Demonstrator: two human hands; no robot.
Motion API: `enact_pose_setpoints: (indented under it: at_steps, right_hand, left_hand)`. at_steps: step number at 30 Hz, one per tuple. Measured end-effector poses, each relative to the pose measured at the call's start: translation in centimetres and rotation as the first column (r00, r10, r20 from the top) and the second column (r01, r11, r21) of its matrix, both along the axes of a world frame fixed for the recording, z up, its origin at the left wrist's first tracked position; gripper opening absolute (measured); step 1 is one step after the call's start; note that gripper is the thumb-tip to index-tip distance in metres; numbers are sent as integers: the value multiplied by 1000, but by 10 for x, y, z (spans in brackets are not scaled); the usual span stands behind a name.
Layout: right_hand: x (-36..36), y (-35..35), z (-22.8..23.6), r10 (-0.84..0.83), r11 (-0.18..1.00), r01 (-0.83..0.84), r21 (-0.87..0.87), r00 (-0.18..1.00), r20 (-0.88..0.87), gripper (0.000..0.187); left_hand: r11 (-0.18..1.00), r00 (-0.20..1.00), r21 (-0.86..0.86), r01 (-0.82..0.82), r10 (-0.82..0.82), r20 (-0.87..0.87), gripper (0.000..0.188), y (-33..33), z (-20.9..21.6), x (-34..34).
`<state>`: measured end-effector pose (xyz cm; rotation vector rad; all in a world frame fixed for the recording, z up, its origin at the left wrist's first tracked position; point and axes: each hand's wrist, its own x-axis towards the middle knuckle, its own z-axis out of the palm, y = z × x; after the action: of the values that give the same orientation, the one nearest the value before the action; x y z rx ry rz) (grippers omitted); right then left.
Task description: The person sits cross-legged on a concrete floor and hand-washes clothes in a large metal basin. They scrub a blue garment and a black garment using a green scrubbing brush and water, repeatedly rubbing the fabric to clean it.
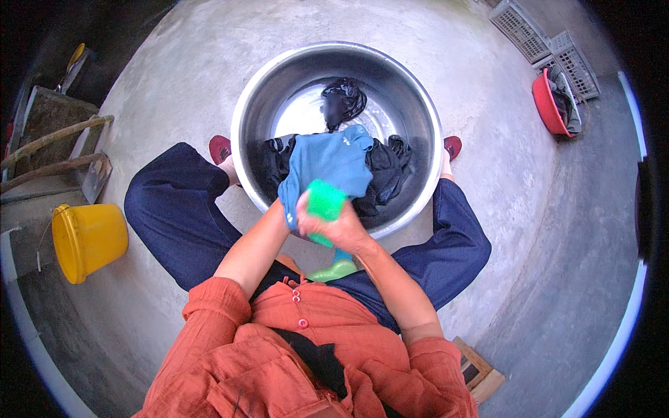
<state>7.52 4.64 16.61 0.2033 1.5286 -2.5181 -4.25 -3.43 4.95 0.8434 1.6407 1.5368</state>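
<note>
A light blue garment (pixel 324 161) lies over the near side of a large round metal basin (pixel 244 139), on top of wet black clothes (pixel 390 171). My left forearm (pixel 258 244) reaches to the near edge of the blue cloth, which covers most of that hand and hides its fingers. Just above the cloth, my right hand (pixel 343 228) is closed around a bright green block-shaped scrubber (pixel 325 199). Motion blurs both the scrubber and the fingers, so its exact kind is unclear. Another dark wet bundle (pixel 341 101) rests on the basin's far bottom.
My knees in dark blue trousers flank the basin. Between them, below my hands, shows a light green rounded thing (pixel 334 270). A yellow bucket (pixel 97 237) stands at left near wooden poles (pixel 59 143). Far right are a red tub (pixel 547 104) and grey plastic crates (pixel 523 31).
</note>
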Motion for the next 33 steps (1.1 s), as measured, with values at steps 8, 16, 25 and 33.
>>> enact_pose_setpoints:
  at_steps: [8, 16, 25, 33]
  right_hand:
    - [-28, 51, -64, -234, 237, 719, 653, 695, -680, 21]
    - [-17, -13, -60, -299, 521, 669, 531, 725, -620, 8]
    - [-28, 28, -43, -261, 219, 735, 642, 678, -687, 38]
    - [-29, 12, -44, -159, 413, 765, 494, 594, -788, 33]
  left_hand:
    - [986, 842, 52, -160, 164, -513, 42, 23, 56, 35]
    - [675, 491, 340, -655, 722, -487, 31, 40, -50, 75]
    - [981, 985, 169, -91, 114, -132, 31, 27, 12, 41]
    - [595, -61, 629, -500, -749, 660, 15, 39, -64, 53]
